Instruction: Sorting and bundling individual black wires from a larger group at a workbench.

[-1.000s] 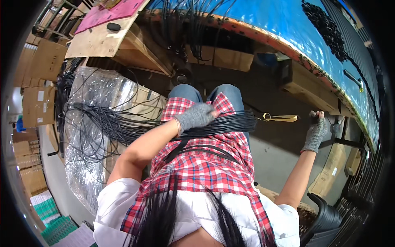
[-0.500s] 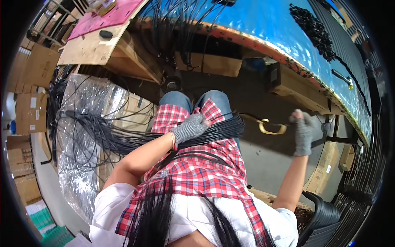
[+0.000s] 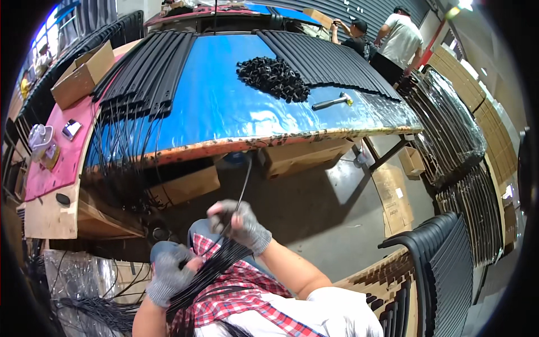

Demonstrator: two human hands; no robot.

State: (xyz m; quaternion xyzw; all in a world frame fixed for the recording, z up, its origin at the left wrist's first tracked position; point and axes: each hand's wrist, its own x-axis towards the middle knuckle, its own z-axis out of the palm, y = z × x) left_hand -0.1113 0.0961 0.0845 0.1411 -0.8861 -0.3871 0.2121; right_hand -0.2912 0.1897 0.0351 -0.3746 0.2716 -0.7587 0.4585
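Observation:
A thick bundle of thin black cables (image 3: 216, 268) lies across my lap, over a red checked apron (image 3: 238, 306). My right hand (image 3: 242, 224), in a grey knit glove, is closed on a single black cable (image 3: 245, 182) whose free end sticks up past the fingers. That cable runs down toward my left hand (image 3: 171, 275), gloved alike, at the bundle's left side. The left fingers are curled with the thumb against the cable. The bundle's far part trails left over clear plastic wrap (image 3: 78, 269).
Ahead stands a blue-covered table (image 3: 213, 73) bearing black bars (image 3: 331, 62), a heap of small black parts (image 3: 272, 78) and a hammer (image 3: 331, 102). Cables hang off its left edge. Curved black tubes (image 3: 429, 241) stand at my right. Two people (image 3: 398, 42) work behind the table.
My right hand has come from the far right to the bundle and now grips a cable. My left hand has shifted along the bundle. The view has tilted up; the yellow loop is no longer visible.

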